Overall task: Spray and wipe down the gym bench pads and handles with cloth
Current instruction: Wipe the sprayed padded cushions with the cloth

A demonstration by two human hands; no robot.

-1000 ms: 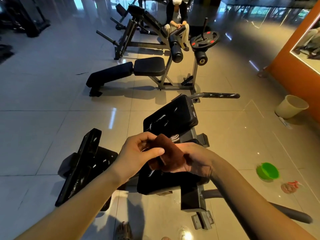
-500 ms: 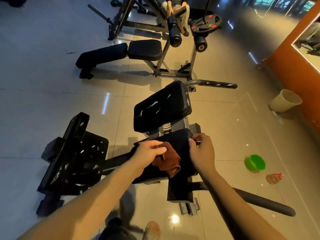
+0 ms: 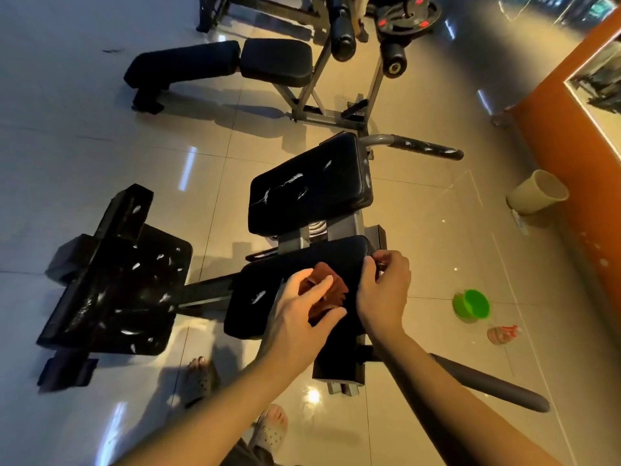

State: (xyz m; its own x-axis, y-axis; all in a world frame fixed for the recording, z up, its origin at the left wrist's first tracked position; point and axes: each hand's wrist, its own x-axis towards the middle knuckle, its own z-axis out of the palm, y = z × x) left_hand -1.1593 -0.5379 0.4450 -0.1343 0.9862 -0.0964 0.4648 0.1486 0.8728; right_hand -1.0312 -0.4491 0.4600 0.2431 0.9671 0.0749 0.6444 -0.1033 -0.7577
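Observation:
I hold a brown cloth [image 3: 327, 288] in my left hand [image 3: 302, 307], thumb and fingers around it, on top of the near black pad [image 3: 255, 319] of the gym machine. At that pad's right corner, the fingers of my right hand [image 3: 383, 290] curl over the edge; a reddish bit shows under them. White foam streaks lie on the far pad [image 3: 309, 191], on the black footplate [image 3: 124, 287] at the left and on the upper handle [image 3: 426, 150]. The lower handle [image 3: 487, 386] runs out to the right below my right forearm.
On the tiled floor at the right lie a green bowl [image 3: 470, 302] and a small clear bottle with red parts [image 3: 502, 333]. A beige bin [image 3: 537, 193] stands by the orange wall [image 3: 571, 156]. Another black bench [image 3: 218, 62] stands beyond. My sandalled feet [image 3: 268, 428] are at the bottom.
My view tipped down and closer to the machine. Both hands held the cloth a second ago; the left has lowered it onto the near pad and the right has gone to the pad's right corner.

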